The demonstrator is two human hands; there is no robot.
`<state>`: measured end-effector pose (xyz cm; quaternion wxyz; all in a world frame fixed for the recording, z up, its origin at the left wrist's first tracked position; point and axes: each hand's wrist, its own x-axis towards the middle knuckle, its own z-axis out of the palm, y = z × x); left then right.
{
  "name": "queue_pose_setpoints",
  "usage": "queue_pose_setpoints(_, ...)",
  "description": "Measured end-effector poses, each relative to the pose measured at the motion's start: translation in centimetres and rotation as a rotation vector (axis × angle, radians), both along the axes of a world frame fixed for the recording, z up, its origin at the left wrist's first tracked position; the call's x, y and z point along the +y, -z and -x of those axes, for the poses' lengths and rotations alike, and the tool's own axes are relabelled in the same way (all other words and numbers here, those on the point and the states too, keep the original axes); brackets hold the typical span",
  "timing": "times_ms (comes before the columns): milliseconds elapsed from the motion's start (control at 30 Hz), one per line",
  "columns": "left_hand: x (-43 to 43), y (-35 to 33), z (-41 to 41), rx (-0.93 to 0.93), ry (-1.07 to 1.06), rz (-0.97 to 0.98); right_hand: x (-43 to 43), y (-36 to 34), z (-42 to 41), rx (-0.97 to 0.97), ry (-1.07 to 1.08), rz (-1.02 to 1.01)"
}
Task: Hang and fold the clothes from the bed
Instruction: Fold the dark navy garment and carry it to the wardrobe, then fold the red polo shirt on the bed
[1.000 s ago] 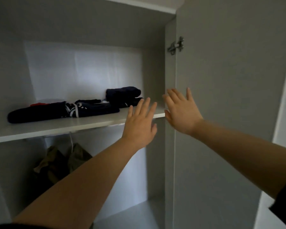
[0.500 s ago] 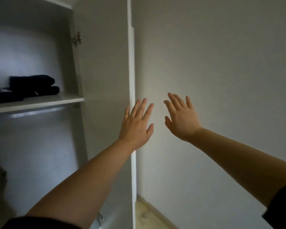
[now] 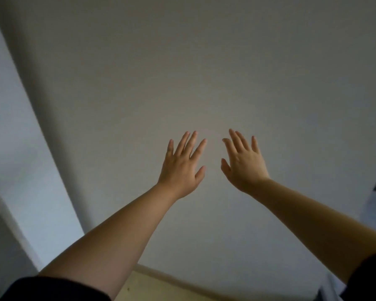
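Your left hand (image 3: 180, 170) and right hand (image 3: 243, 168) are raised side by side, fingers spread wide, holding nothing, with bare wall (image 3: 182, 72) beyond them. No clothes or bed show near either hand, so I can't judge how much remains.

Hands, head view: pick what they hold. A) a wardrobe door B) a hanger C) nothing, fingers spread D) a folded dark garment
C: the left hand and right hand both show straight, spread fingers, with only the plain wall behind them.
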<state>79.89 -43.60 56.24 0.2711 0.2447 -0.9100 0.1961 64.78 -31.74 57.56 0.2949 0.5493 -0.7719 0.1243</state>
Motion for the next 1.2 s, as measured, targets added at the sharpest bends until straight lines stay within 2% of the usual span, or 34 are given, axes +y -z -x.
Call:
queue_pose_setpoints(433,2.6,5.2,27.3,-0.061,0.230,-0.086,7.3,3.6,23.7,-0.067,0.277,0.003)
queue_pose_setpoints(567,4.4,7.8,32.8,-0.064,0.249,-0.114,9.5,6.0,29.4,-0.036,0.260,-0.032)
queue_pose_setpoints(767,7.3,12.9,38.1,-0.031,0.222,-0.183,11.4,10.8,35.8,0.016,0.155,0.038)
queue_pose_setpoints(900,9.2,15.4,40.5,0.046,0.214,-0.194,12.8,15.0,38.5,0.085,0.062,0.010)
queue_pose_setpoints(1200,12.8,27.4,43.3,0.066,0.325,-0.185,15.8,27.1,40.8,0.006,0.016,0.104)
